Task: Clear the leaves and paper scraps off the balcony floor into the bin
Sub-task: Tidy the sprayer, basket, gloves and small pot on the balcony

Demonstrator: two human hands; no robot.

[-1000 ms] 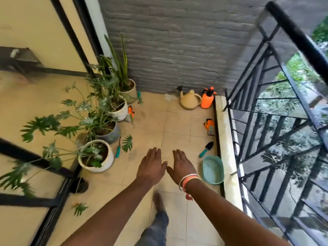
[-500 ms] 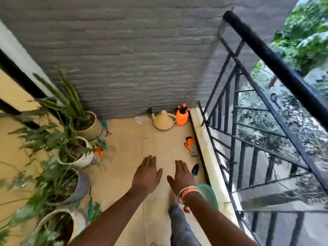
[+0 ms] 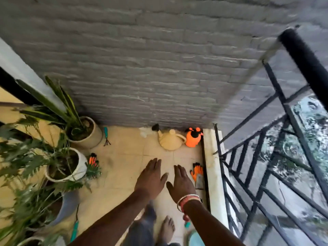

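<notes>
Right at our feet, the teal bin (image 3: 196,239) peeks in at the near edge of the balcony floor (image 3: 124,157), just beside our bare foot (image 3: 166,228) and near the pale ledge (image 3: 213,166). Out front, both hands hover palm-down over the tiles. The left hand (image 3: 150,176) has its grip apart and fingers straight. The right hand (image 3: 182,181), bracelets (image 3: 188,199) at the wrist, has its grip apart too and holds nothing. Just right of it, an orange glove (image 3: 197,172) lies against the ledge.

Along the left edge stand the potted plants: a grey pot (image 3: 69,206), then a white pot (image 3: 79,167) with a second orange glove (image 3: 92,160) beside it, then a beige pot (image 3: 94,135) with a teal hand rake (image 3: 106,137) lying just beside it.

In the far right corner, a beige watering can (image 3: 170,141) sits just beside an orange sprayer (image 3: 193,138), against the grey brick wall (image 3: 142,68). There's a pale patch (image 3: 144,132) at the wall's foot; paper scrap or stain, we can't tell. A black railing (image 3: 248,174) lines the right edge.
</notes>
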